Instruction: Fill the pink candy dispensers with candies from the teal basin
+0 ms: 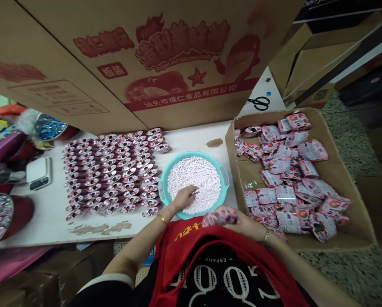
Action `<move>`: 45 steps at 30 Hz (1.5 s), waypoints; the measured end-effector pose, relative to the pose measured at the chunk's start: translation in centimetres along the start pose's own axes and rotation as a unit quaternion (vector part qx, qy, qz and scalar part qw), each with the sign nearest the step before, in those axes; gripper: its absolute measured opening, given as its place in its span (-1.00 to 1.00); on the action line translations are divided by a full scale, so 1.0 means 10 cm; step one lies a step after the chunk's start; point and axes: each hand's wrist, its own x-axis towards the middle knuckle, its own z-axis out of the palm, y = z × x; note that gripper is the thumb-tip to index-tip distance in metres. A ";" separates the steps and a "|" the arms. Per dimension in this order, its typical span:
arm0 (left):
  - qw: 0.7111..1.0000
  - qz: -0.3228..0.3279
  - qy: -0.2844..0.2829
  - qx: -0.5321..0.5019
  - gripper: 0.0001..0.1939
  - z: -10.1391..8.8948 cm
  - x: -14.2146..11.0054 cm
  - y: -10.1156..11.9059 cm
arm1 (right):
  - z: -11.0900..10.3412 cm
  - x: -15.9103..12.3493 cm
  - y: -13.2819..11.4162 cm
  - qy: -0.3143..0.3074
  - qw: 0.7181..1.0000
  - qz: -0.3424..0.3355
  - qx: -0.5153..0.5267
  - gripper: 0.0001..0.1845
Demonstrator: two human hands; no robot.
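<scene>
My left hand (185,197) reaches into a turquoise basin (225,179) filled with small white candies (194,175). Its fingers are curled together at the surface of the candies, and what they pinch is too small to make out. Close to my red apron, my right hand (246,224) grips a pink printed pouch (221,216) at the basin's near edge. Left of the basin, rows of similar pouches (109,175) stand upright on the white table, with dark openings at their tops.
To the right, an open cardboard box (354,204) holds many pink pouches lying loosely. A large printed carton (178,51) walls off the back. Black-handled scissors (260,102) lie behind the box. A white scale (39,172) and red buckets (21,215) stand at the left.
</scene>
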 end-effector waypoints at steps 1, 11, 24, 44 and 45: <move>1.000 0.001 0.008 -0.018 -0.62 -0.03 -0.03 -0.01 | 0.03 0.05 0.03 0.054 0.998 -0.022 -0.014 -0.55; 0.991 0.078 0.087 -0.064 -0.68 -0.95 -0.33 0.10 | -0.30 0.56 0.21 0.360 0.834 -0.217 -0.358 -0.78; 0.969 0.048 -0.003 0.242 -0.70 -1.34 -0.38 1.04 | -0.17 0.95 0.32 0.247 0.810 -0.217 -0.486 -0.75; 0.995 -0.034 -0.027 0.084 -0.70 -0.20 0.07 -0.05 | -0.38 0.93 0.41 0.385 0.849 -0.218 -0.290 -0.62; 0.997 -0.031 -0.021 0.070 -0.69 -0.11 0.13 -0.02 | -0.39 0.93 0.41 0.388 0.850 -0.215 -0.285 -0.62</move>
